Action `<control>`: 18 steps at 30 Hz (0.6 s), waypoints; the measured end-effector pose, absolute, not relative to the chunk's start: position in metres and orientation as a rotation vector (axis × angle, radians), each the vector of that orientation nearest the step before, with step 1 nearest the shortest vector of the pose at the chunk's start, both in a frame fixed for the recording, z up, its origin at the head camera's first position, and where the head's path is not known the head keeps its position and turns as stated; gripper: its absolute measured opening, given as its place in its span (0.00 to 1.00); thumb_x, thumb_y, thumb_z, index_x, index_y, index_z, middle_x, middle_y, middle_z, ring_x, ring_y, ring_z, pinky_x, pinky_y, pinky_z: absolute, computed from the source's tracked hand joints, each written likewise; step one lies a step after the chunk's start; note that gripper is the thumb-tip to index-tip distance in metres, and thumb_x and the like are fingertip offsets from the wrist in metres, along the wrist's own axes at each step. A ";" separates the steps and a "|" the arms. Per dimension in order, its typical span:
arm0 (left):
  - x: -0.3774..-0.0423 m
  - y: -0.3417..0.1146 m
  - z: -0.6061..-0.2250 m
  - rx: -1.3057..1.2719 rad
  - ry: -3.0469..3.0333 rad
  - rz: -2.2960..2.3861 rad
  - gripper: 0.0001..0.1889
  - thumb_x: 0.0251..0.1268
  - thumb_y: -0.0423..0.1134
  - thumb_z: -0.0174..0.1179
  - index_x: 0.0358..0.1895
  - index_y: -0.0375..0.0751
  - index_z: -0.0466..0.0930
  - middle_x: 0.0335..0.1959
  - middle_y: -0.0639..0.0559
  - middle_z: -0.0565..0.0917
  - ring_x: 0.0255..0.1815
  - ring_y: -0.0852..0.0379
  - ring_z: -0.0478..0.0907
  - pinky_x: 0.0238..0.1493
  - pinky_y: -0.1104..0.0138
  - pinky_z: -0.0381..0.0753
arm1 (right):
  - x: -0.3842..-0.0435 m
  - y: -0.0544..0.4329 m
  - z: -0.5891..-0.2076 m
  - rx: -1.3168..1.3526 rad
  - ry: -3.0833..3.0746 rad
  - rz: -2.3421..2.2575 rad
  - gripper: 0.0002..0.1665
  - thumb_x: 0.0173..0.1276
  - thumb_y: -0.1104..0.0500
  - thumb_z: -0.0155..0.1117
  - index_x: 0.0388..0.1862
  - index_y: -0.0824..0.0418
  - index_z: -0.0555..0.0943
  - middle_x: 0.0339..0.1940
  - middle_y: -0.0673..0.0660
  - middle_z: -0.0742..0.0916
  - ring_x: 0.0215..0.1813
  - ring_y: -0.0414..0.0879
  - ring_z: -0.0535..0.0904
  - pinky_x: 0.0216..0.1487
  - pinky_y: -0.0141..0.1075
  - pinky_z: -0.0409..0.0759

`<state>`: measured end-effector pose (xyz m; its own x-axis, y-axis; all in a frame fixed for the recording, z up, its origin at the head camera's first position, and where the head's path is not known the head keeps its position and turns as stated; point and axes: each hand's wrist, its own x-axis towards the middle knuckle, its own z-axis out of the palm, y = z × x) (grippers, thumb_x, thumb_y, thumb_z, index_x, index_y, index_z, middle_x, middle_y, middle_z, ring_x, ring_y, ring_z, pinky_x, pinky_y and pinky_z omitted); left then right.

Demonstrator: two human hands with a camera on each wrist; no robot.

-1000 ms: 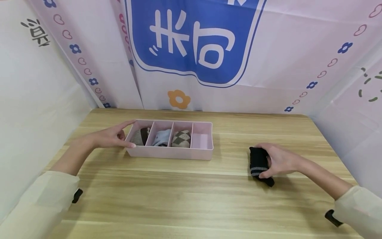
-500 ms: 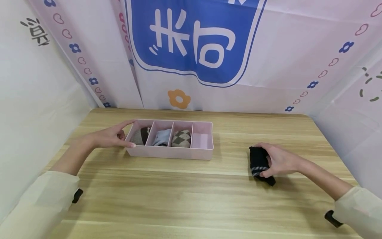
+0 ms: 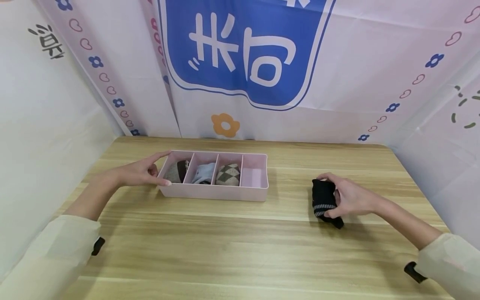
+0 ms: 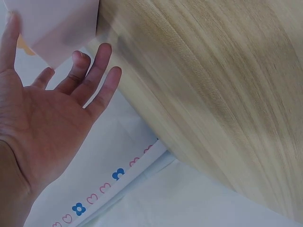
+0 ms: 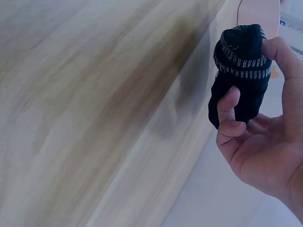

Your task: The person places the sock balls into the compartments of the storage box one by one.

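A pink divided storage box (image 3: 210, 191) stands on the table toward the back left. My left hand (image 3: 136, 171) spans its left end, thumb at the near corner and index finger at the far one. In the left wrist view, the other fingers of the left hand (image 4: 52, 109) stay bent beside the box. Its compartments hold a grey-brown sock (image 3: 174, 173), a light blue sock (image 3: 204, 172) and a checkered sock (image 3: 228, 175); the rightmost has nothing in it. To the right, my right hand (image 3: 350, 196) grips a rolled black sock (image 5: 241, 80) with white-striped cuff between thumb and fingers.
The wood-grain table (image 3: 240, 250) reaches back to a printed cloth (image 3: 318, 125) hanging behind it. White cloth sides (image 3: 56, 125) close in the left and right. Several table-width bands of wood grain lie between the box and the black sock.
The right hand has moved slightly up and away from me with the black sock in its grip. The left hand and the box look the same.
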<state>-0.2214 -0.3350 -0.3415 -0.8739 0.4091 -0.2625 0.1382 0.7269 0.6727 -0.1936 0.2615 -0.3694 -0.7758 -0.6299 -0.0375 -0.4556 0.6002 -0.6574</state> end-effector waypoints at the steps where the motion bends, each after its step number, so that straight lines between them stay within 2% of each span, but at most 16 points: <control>1: -0.221 -0.335 -0.341 0.422 2.536 0.941 0.54 0.65 0.41 0.71 0.84 0.37 0.41 0.27 0.51 0.70 0.30 0.56 0.67 0.35 0.65 0.69 | -0.194 0.261 -0.369 -0.893 2.566 -0.950 0.52 0.48 0.59 0.84 0.69 0.68 0.66 0.42 0.59 0.82 0.24 0.41 0.75 0.26 0.34 0.76; 4: -0.221 -0.335 -0.341 0.427 2.538 0.933 0.55 0.65 0.42 0.71 0.84 0.37 0.40 0.27 0.50 0.70 0.30 0.55 0.67 0.35 0.64 0.69 | -0.196 0.258 -0.368 -0.905 2.566 -0.978 0.52 0.48 0.60 0.84 0.68 0.67 0.65 0.49 0.63 0.81 0.24 0.42 0.75 0.26 0.34 0.76; 8: -0.221 -0.335 -0.340 0.423 2.542 0.920 0.55 0.65 0.43 0.71 0.84 0.39 0.41 0.27 0.50 0.71 0.31 0.55 0.68 0.36 0.64 0.69 | -0.199 0.255 -0.366 -0.914 2.571 -0.987 0.52 0.48 0.60 0.84 0.68 0.66 0.65 0.47 0.62 0.81 0.23 0.42 0.75 0.25 0.34 0.76; 18: -0.220 -0.336 -0.341 0.439 2.550 0.924 0.54 0.65 0.43 0.71 0.84 0.38 0.41 0.27 0.51 0.71 0.31 0.56 0.67 0.35 0.65 0.69 | -0.210 0.246 -0.361 -0.877 2.574 -1.012 0.53 0.48 0.60 0.84 0.69 0.65 0.65 0.52 0.67 0.80 0.22 0.44 0.77 0.25 0.35 0.76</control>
<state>-0.2200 -0.3361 -0.3413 -0.8741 0.4145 -0.2533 0.1561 0.7335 0.6615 -0.2101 0.2459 -0.3613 -0.7912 -0.6115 -0.0031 -0.4457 0.5800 -0.6819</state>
